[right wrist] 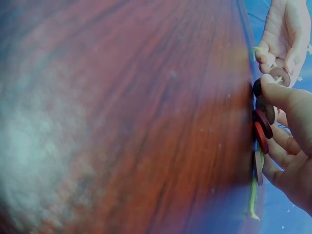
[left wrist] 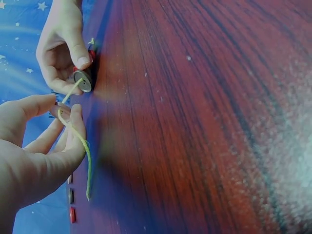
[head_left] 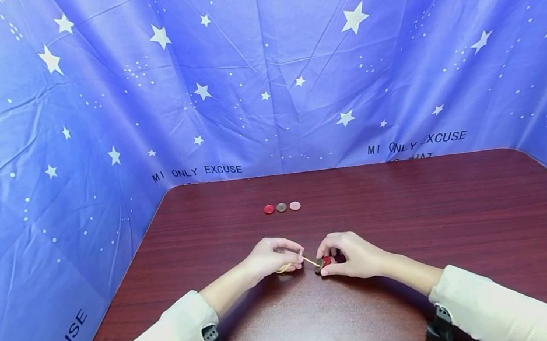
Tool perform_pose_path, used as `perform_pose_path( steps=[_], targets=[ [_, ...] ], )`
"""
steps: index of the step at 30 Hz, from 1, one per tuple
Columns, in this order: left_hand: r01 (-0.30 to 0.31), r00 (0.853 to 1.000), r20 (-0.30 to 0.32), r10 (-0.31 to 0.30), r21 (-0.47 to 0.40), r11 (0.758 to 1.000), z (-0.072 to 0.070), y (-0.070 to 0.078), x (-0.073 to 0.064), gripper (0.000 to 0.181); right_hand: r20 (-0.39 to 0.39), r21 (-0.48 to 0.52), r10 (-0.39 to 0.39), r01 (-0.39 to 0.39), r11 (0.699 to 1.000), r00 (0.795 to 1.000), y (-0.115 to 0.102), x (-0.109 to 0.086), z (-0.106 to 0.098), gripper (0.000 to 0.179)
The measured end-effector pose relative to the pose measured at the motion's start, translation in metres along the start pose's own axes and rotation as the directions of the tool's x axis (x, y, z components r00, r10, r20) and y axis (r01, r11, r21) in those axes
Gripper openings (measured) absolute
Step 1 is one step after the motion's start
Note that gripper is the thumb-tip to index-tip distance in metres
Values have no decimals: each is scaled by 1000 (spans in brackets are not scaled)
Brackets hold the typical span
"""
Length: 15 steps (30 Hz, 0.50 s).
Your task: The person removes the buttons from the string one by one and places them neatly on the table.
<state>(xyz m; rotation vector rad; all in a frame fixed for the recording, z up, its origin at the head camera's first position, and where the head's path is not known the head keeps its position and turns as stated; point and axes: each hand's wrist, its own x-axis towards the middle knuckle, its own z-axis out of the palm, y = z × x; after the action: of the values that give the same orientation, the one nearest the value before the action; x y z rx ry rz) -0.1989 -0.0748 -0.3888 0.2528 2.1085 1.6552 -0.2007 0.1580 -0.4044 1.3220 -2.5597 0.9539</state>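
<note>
My left hand (head_left: 276,257) pinches a pinkish button (left wrist: 60,110) between its fingertips, with a yellow string (left wrist: 88,161) running through it and its loose end hanging down. From that button the string stretches across to a brown button (left wrist: 83,81) at my right hand (head_left: 357,255). The fingers and thumb of the right hand hold this threaded group just above the table. In the right wrist view, a dark red button (right wrist: 263,124), a red button (right wrist: 261,138) and a pale brownish button (right wrist: 258,168) line up along the string, whose knotted end (right wrist: 253,215) dangles below.
Farther back on the dark red wooden table (head_left: 416,202), a red button (head_left: 269,209), a brown button (head_left: 281,207) and a pink button (head_left: 295,206) lie in a row. A blue star-printed curtain (head_left: 266,124) surrounds the table's back and sides.
</note>
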Motion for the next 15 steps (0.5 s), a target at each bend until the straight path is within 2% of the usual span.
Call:
perform_pose_path(
  steps=[15],
  targets=[
    [-3, 1000, 7, 3, -11, 1000, -1, -2, -1, 29, 6, -26, 26, -25, 999, 1000, 0, 0, 1, 17]
  ],
)
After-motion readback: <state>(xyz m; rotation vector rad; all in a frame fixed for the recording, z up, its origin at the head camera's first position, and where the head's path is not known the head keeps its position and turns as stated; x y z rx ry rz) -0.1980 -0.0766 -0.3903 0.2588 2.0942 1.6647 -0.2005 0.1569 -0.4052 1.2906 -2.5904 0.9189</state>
